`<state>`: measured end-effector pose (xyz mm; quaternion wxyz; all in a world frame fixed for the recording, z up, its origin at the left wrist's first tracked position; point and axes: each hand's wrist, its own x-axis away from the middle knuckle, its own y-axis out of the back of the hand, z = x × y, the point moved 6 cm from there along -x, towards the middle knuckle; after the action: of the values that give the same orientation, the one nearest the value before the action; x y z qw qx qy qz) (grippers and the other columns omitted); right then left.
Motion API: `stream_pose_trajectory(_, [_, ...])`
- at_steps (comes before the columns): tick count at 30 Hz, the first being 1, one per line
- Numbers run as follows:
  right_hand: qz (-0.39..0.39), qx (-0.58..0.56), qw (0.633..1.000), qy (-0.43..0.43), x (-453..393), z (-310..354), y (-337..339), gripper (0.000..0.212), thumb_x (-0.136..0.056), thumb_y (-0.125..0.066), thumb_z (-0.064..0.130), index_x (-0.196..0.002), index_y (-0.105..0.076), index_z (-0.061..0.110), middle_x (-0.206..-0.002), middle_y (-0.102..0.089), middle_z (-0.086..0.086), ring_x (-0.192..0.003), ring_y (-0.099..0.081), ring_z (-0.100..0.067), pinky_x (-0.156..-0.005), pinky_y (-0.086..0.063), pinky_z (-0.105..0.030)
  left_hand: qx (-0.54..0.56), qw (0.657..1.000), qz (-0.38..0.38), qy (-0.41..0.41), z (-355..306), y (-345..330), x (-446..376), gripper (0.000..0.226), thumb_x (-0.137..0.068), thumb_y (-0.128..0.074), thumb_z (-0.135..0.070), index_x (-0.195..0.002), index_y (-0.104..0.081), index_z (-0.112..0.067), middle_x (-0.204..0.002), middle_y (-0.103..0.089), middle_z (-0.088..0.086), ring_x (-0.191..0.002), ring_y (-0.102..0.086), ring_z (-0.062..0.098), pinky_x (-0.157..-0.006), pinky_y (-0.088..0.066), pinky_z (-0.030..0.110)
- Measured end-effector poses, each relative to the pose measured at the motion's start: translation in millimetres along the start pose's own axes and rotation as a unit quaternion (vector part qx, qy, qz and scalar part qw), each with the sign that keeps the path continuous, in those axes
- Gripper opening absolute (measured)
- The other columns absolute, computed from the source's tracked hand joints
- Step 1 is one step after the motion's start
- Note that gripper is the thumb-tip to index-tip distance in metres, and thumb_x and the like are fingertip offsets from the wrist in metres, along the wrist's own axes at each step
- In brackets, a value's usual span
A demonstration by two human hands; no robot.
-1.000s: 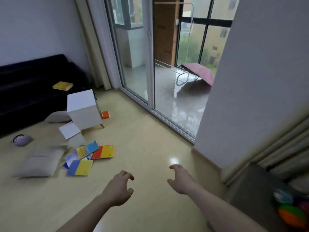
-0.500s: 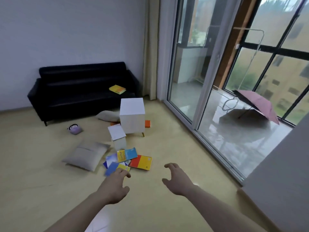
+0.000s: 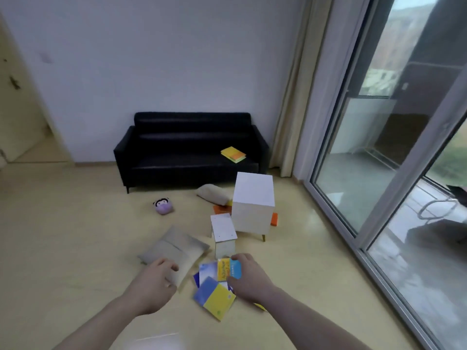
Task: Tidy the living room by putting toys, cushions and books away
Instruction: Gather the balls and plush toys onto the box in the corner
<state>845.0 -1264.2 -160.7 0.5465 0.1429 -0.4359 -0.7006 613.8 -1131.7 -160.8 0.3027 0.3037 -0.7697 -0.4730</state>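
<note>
Several bright books lie in a loose pile on the floor, among them a blue-and-yellow book (image 3: 214,296) and a yellow-and-blue book (image 3: 227,269). Left of the pile lies a grey cushion (image 3: 174,246), and a second cushion (image 3: 212,194) lies by the sofa. A purple plush toy (image 3: 163,206) sits on the floor further left. Yellow and orange books (image 3: 233,154) rest on the black sofa (image 3: 187,147). My left hand (image 3: 151,286) hovers in front of the grey cushion and my right hand (image 3: 250,279) in front of the pile. Both have loosely curled fingers and hold nothing.
A white cabinet on legs (image 3: 254,203) stands before the sofa, with a small white box (image 3: 223,231) beside it and orange books (image 3: 274,219) behind. A glass sliding door (image 3: 366,147) runs along the right. A doorway opens at the far left.
The view has swung left and moved closer to the sofa. The book pile and grey cushion now lie right behind my hands, which stay empty and loosely curled.
</note>
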Motion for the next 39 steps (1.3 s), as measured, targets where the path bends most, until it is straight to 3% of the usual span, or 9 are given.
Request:
stream_pose_trajectory(6, [0.02,0.017,0.998,0.049,-108.4,93.9,-18.3,0.058,-0.092,-0.06,0.034,-0.146,-0.043,0.022,-0.152,-0.04,0.003,-0.136,-0.044,-0.018,-0.112,-0.038,-0.031,0.027,0.999,-0.012,0.044,99.7,41.1,-52.8,0.043,-0.085,-0.064,-0.034,-0.127,-0.055,-0.034,-0.13,-0.048,-0.017,-0.125,-0.051,0.01,-0.105,-0.04,0.025])
stream_pose_trajectory(10, [0.024,0.031,0.998,0.055,-177.3,153.7,-41.6,0.059,-0.092,-0.059,0.034,-0.148,-0.041,0.023,-0.152,-0.037,0.004,-0.134,-0.047,-0.017,-0.108,-0.039,-0.03,0.031,0.998,-0.016,0.054,175.4,75.6,-99.6,0.046,-0.086,-0.063,-0.033,-0.131,-0.056,-0.031,-0.134,-0.048,-0.013,-0.126,-0.051,0.012,-0.105,-0.04,0.025])
stream_pose_trajectory(18, [0.021,0.02,1.0,0.002,-292.4,248.1,-85.0,0.061,-0.09,-0.061,0.037,-0.146,-0.043,0.022,-0.148,-0.042,0.001,-0.135,-0.044,-0.019,-0.11,-0.04,-0.034,0.0,0.999,0.018,0.047,306.8,153.6,-198.4,0.046,-0.089,-0.061,-0.035,-0.134,-0.055,-0.029,-0.141,-0.048,-0.008,-0.13,-0.05,0.018,-0.107,-0.04,0.029])
stream_pose_trajectory(31, [-0.013,-0.031,0.996,-0.082,-501.8,295.2,-89.9,0.062,-0.09,-0.061,0.038,-0.148,-0.042,0.024,-0.148,-0.041,0.001,-0.132,-0.048,-0.02,-0.107,-0.041,-0.032,-0.018,0.996,0.091,0.011,403.3,216.5,-431.4,0.045,-0.087,-0.062,-0.033,-0.132,-0.056,-0.028,-0.138,-0.049,-0.005,-0.133,-0.048,0.019,-0.107,-0.038,0.026])
stream_pose_trajectory(36, [0.022,-0.047,0.992,-0.113,-612.7,314.4,-107.5,0.061,-0.091,-0.061,0.039,-0.148,-0.041,0.025,-0.149,-0.042,-0.002,-0.133,-0.049,-0.022,-0.108,-0.04,-0.03,-0.01,0.994,0.107,0.036,449.6,239.1,-520.5,0.031,-0.088,-0.063,-0.03,-0.115,-0.049,-0.036,-0.136,-0.051,-0.003,-0.129,-0.051,0.016,-0.104,-0.037,0.022])
stream_pose_trajectory(39, [0.047,-0.057,0.99,-0.118,-665.4,341.1,-119.2,0.06,-0.092,-0.063,0.035,-0.147,-0.043,0.021,-0.149,-0.043,-0.004,-0.136,-0.046,-0.021,-0.11,-0.037,-0.027,-0.005,0.991,0.125,0.05,477.2,247.2,-554.6,0.031,-0.088,-0.063,-0.029,-0.115,-0.049,-0.036,-0.137,-0.05,-0.002,-0.128,-0.052,0.017,-0.103,-0.037,0.022])
